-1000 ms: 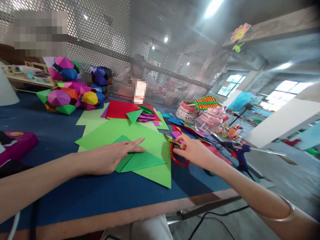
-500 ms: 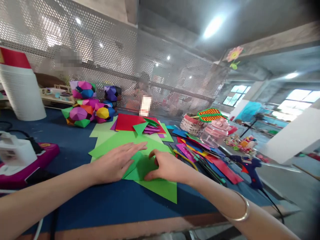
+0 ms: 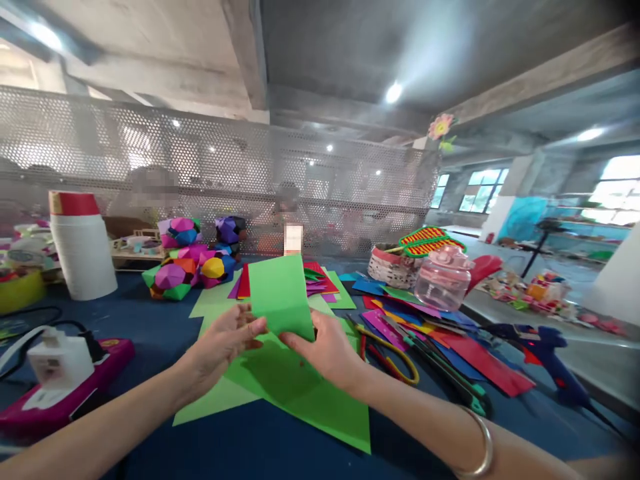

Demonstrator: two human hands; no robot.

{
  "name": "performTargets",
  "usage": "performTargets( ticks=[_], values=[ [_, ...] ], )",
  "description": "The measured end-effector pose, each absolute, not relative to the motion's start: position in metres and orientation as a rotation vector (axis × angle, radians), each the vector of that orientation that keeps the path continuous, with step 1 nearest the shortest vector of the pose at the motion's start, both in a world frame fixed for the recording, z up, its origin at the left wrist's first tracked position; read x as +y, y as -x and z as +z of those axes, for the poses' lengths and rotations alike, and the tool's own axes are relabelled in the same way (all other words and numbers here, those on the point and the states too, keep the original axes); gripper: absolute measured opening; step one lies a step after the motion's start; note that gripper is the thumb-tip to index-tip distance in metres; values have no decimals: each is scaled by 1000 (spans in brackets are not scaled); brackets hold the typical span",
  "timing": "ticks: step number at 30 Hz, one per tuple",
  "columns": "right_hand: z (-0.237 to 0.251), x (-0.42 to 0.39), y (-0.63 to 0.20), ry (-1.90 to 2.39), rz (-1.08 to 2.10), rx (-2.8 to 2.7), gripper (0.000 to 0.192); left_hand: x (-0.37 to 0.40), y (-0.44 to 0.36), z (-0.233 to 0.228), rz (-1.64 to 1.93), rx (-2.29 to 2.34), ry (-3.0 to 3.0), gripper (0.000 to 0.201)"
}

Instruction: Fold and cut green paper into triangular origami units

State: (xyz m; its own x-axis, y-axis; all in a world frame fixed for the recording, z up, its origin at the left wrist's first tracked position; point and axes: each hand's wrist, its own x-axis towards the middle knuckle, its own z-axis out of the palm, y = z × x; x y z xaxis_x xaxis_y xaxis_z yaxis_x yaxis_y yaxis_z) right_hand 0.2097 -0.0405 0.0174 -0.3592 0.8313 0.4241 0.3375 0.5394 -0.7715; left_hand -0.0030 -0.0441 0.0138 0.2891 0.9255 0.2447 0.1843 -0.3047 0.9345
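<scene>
Two hands hold one green sheet up off the table, roughly centre of view, in front of the mesh screen. Sheet stands near upright, long axis vertical, top edge tilted slightly away; face toward the camera, lower edge down at the fingers. L hand pinches the lower-left corner, thumb & fingers closed on the paper. R hand pinches the lower-right edge, likewise closed on it; one bangle on that wrist.

Under the hands: several larger green sheets flat on the blue table, overlapping, exact count unclear. Behind, a red sheet & a mixed pile of coloured papers fanned out to the R.

Other items: 1 clear jar w/ pink lid, 1 woven basket, 1 blue glue gun, scissors w/ yellow & red handles just R of the R hand. L side: 1 white stack of cups w/ red top, 1 pink device w/ white box on it, cluster of paper balls, count unclear.
</scene>
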Motion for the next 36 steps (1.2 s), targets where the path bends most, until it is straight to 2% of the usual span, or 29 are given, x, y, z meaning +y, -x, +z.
performTargets(
  ticks=[2, 6, 8, 20, 31, 36],
  values=[
    [13, -46, -208, 949, 779, -1948, 33, -43, 1, 11, 1081, 842, -1397, 33],
    [9, -50, -209, 950, 915, -1948, 30, -34, 6, 10, 1303, 803, -905, 18],
    [9, -50, -212, 953, 887, -1946, 36, -29, 12, 14, 1403, 795, -821, 16],
    [8, -49, -217, 873, 797, -1897, 29, -22, 19, 22, 1560, 764, -675, 32],
    [9, -51, -218, 837, 798, -1793, 24, -25, 22, 27, 1561, 741, -694, 34],
    [7, -48, -217, 820, 741, -1780, 15, -23, 24, 25, 1558, 751, -701, 33]
  ],
)
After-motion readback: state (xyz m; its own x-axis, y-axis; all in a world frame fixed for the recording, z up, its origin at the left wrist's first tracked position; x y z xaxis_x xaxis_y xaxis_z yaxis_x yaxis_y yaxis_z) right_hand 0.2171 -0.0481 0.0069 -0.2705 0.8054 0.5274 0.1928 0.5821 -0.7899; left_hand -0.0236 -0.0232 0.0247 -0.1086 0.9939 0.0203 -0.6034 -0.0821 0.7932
